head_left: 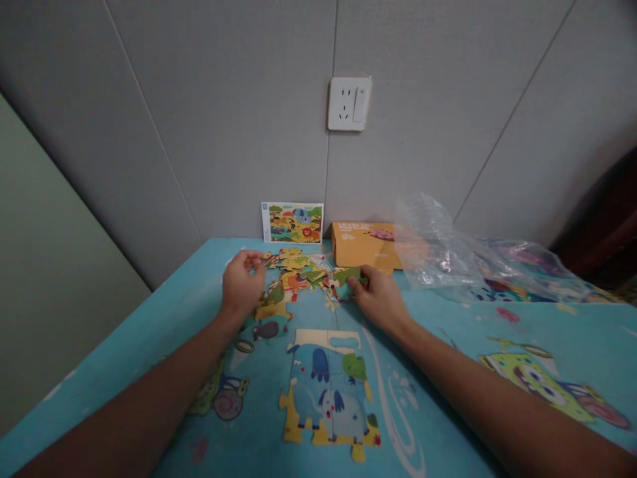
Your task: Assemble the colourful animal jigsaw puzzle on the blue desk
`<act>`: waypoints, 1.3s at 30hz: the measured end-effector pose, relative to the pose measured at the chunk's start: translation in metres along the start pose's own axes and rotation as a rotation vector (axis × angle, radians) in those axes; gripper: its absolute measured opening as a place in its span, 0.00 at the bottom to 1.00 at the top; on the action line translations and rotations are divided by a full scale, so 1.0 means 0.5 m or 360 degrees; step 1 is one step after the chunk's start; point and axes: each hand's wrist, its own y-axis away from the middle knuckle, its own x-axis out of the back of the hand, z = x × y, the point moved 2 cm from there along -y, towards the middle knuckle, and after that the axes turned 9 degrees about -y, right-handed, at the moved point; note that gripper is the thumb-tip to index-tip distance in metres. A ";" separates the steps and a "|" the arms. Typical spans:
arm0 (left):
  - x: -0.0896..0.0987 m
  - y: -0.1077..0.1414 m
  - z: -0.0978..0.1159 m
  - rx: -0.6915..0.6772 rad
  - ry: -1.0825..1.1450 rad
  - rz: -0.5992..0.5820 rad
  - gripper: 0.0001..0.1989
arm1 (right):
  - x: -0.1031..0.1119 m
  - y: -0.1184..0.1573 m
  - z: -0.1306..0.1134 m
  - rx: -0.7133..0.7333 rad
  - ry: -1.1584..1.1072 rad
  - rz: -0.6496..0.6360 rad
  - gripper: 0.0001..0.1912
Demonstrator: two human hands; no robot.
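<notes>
My right hand (381, 295) pinches a green puzzle piece (347, 279) at the right edge of a loose pile of puzzle pieces (293, 279). At the pile's left side is my left hand (243, 282), its fingers curled together beside a piece; whatever they hold, if anything, is too small to make out. More pieces lie just right of my left wrist, one showing a grey animal (269, 329). Nearer to me, a joined puzzle section (328, 392) with blue elephants lies flat on the blue patterned cloth.
A picture card (292, 223) leans against the wall. To its right stand an orange box (363, 245) and crumpled clear plastic (438, 245). A white socket (349, 103) is on the grey wall. The cloth (448, 372) has cartoon prints.
</notes>
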 end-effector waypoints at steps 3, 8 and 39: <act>0.003 -0.041 -0.051 0.0416 -0.0145 0.0116 0.14 | -0.008 -0.010 0.013 -0.0007 0.0050 0.0004 0.11; 0.006 -0.058 -0.074 0.0516 -0.0327 0.0227 0.10 | -0.016 -0.019 0.028 -0.0087 0.0106 -0.0011 0.15; -0.017 -0.045 -0.038 -0.0447 -0.0766 -0.0510 0.17 | -0.013 -0.015 0.025 -0.0081 -0.0005 -0.0136 0.16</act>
